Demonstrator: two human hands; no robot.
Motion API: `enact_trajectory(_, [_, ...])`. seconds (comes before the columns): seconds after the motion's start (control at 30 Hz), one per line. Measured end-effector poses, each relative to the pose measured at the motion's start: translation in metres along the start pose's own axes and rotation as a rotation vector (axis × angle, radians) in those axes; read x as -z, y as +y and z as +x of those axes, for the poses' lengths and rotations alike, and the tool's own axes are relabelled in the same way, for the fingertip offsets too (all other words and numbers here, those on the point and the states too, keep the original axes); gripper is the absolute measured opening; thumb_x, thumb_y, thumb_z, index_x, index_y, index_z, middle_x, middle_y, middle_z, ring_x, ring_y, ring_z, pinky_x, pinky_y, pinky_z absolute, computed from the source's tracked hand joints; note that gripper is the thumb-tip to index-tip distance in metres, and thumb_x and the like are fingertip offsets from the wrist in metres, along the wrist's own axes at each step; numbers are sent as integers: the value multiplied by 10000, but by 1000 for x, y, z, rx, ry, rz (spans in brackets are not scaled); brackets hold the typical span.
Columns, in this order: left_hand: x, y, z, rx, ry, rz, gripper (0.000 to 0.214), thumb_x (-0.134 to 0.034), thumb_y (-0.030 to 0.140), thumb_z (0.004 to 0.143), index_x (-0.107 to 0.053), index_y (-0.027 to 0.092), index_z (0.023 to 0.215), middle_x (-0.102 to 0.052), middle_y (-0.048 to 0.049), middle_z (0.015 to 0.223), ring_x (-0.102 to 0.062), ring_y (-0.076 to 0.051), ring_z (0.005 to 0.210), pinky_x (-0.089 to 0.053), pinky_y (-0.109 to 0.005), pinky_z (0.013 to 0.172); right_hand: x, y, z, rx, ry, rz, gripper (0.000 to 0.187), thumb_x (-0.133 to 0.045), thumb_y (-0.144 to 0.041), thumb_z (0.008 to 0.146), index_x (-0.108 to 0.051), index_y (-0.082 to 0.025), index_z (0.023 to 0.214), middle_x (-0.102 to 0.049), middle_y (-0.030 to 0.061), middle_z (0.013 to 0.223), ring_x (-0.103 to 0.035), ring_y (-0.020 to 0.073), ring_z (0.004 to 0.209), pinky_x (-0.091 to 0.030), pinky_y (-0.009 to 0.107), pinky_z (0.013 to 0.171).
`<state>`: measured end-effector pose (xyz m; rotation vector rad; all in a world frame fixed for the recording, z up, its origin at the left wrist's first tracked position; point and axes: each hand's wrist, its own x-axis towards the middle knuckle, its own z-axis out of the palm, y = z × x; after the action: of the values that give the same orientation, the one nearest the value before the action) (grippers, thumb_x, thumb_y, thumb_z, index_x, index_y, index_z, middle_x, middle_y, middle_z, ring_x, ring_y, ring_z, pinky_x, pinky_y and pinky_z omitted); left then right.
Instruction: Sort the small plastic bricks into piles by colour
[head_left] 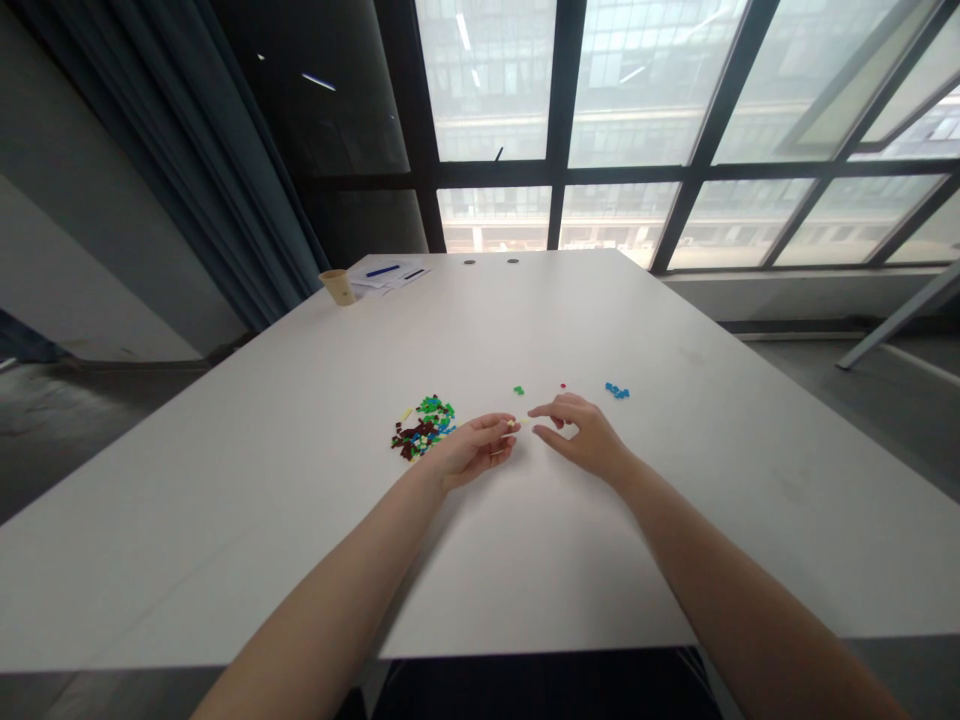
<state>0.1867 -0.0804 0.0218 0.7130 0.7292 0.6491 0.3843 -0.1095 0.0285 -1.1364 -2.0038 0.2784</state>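
Pale yellow pieces [512, 424] at the fingertips of the left hand [472, 449], above the table [300, 520], between the mixed pile [412, 437] and the right hand [585, 432]. Grip of the left hand: closed lightly, thumb against fingers, with hold of the pale yellow pieces; exact count and manner of joining too small to tell. Grip of the right hand: partly open, thumb and forefinger parted, tips just beside the same pieces; cannot tell whether touching or clear of contact. Progress, judged from the layout: early stage. Apparently done: a few items set apart from the pile, namely a green cluster [518, 390] beyond the hands, a red piece [563, 386] just past the right hand, and a blue cluster [618, 391] farther right. Cannot tell whether joined or loose within each cluster. Outstanding, by appearance: the bulk of the stock, lying unsorted beside the left hand, with green, dark brown, blue and pale colours intermixed. No large finished assembly in evidence.
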Motion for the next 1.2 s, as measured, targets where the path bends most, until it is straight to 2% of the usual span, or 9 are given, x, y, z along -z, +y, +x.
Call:
enact_trajectory(0.2, [-3, -6, -1, 50, -93, 125, 167, -726, 199, 626, -648, 137, 761, -575, -8, 707, -511, -52, 639, -394, -179, 630, -12, -8, -2, 105, -50, 70, 158, -547, -228, 762, -659, -219, 873, -530, 2, 655, -489, 127, 663, -396, 269, 684])
enact_trajectory(0.4, [-6, -6, -1, 27, -63, 124, 207, -728, 188, 610, -650, 151, 799, -594, -13, 734, -524, -61, 653, -399, -198, 670, -14, -3, -2, 84, -37, 58, 125, -558, -241, 769, -670, -217, 819, -526, 0, 641, -489, 125, 652, -393, 266, 682])
enact_trajectory(0.47, [-4, -5, 1, -35, 23, 142, 246, -725, 199, 606, -634, 157, 830, -615, -26, 793, -532, -66, 657, -403, -212, 681, -17, 3, -2, 7, -22, 24, 131, -560, -256, 773, -675, -221, 825, -523, -3, 639, -487, 123, 642, -389, 262, 676])
enact_trajectory(0.6, [3, 1, 6, -292, 322, 283, 247, -688, 230, 617, -591, 170, 837, -628, -37, 887, -539, -78, 681, -408, -216, 670, -30, 23, -4, -188, -16, -66, 140, -580, -263, 761, -688, -232, 845, -528, -4, 643, -491, 128, 644, -381, 258, 658])
enact_trajectory(0.7, [7, 6, 7, -368, 414, 343, 242, -650, 244, 627, -573, 181, 847, -626, -40, 934, -542, -82, 682, -413, -218, 654, -42, 33, -6, -246, -43, -124, 153, -564, -267, 775, -694, -243, 851, -541, 2, 659, -498, 131, 651, -373, 257, 653])
enact_trajectory(0.9, [3, 8, 3, -352, 392, 355, 249, -621, 216, 621, -562, 185, 861, -621, -31, 924, -537, -73, 671, -409, -206, 638, -55, 33, -6, -265, -82, -196, 192, -519, -270, 810, -696, -251, 882, -568, 6, 667, -506, 127, 646, -364, 250, 650])
enact_trajectory(1.2, [3, 10, 1, -359, 369, 318, 270, -633, 223, 606, -563, 187, 864, -609, -20, 896, -527, -70, 661, -403, -209, 635, -57, 32, -7, -269, -70, -192, 208, -515, -253, 812, -695, -257, 916, -600, 8, 668, -520, 133, 641, -370, 245, 630])
